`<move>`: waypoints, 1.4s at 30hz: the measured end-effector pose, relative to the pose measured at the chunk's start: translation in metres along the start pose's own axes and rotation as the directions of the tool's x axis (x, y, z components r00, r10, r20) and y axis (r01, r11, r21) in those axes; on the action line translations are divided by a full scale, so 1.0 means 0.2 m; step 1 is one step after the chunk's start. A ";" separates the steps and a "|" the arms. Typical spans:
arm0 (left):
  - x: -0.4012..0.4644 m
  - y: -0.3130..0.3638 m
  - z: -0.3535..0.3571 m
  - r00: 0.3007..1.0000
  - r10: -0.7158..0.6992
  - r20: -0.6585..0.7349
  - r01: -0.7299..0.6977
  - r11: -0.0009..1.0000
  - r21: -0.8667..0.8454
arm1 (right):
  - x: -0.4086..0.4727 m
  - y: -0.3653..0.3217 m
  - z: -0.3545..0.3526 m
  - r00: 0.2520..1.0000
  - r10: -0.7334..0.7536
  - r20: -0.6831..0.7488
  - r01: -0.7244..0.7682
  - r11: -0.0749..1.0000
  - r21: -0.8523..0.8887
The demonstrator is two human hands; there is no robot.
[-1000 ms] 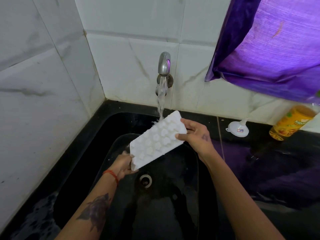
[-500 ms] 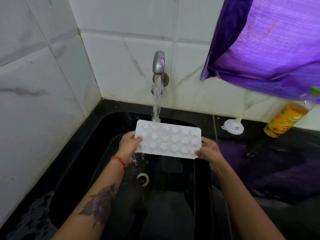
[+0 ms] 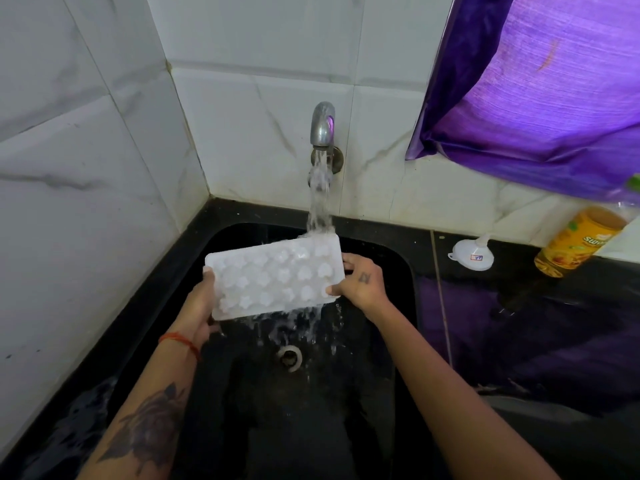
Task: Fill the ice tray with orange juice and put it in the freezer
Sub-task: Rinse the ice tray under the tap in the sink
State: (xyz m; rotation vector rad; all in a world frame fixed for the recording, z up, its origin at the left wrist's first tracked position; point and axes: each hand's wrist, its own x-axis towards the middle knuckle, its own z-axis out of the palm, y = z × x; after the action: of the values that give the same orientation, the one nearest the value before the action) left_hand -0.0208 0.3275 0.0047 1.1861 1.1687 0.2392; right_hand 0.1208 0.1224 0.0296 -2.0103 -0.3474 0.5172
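Note:
A white ice tray (image 3: 273,278) with small shaped moulds is held over the black sink (image 3: 398,271), tipped towards me. My left hand (image 3: 202,306) grips its left end and my right hand (image 3: 362,282) grips its right end. Water runs from the metal tap (image 3: 323,124) onto the tray's far right corner and spills off its near edge into the sink. A yellow-orange bottle (image 3: 581,240) stands at the right against the wall.
A small white funnel (image 3: 472,254) lies on the black counter right of the sink. A purple curtain (image 3: 536,81) hangs at the upper right. The drain (image 3: 289,356) is below the tray. White tiled walls close the corner at left and behind.
The tray has shifted left under the stream, so the water now hits its right end. It has tipped towards me and water pours off its near edge.

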 end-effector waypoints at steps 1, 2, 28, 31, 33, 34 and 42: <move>0.01 -0.02 -0.02 0.998 -0.055 0.029 0.056 0.997 -0.049 | 0.01 -0.02 0.01 0.999 -0.037 -0.012 0.036 0.998 -0.041; 0.03 -0.04 -0.04 0.992 -0.112 0.064 0.119 0.986 -0.113 | 0.01 -0.02 0.01 0.997 -0.073 -0.027 0.071 0.995 -0.071; -0.12 0.00 0.24 0.803 0.302 0.514 -0.057 0.897 -0.438 | -0.15 0.37 -0.42 0.991 0.105 0.081 -0.131 0.692 0.710; -0.06 -0.02 0.17 0.869 0.253 0.425 -0.059 0.906 -0.419 | -0.12 0.24 -0.33 0.998 0.041 0.043 -0.059 0.775 0.629; -0.01 -0.05 0.13 0.905 0.201 0.374 -0.027 0.906 -0.422 | -0.10 0.15 -0.27 1.000 -0.020 0.000 0.017 0.850 0.526; 0.02 -0.08 0.11 0.922 0.168 0.349 -0.002 0.903 -0.429 | -0.10 0.09 -0.24 0.999 -0.052 -0.004 0.048 0.887 0.460; 0.07 -0.22 0.11 0.959 -0.054 0.278 0.147 0.934 -0.327 | -0.04 -0.21 -0.11 0.966 -0.259 -0.010 0.258 0.959 0.114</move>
State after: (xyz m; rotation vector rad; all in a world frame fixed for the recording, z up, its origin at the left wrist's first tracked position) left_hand -0.0144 0.3056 -0.0422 0.8169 0.9046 0.1906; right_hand 0.1230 0.1215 0.0784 -1.8187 -0.5624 0.3686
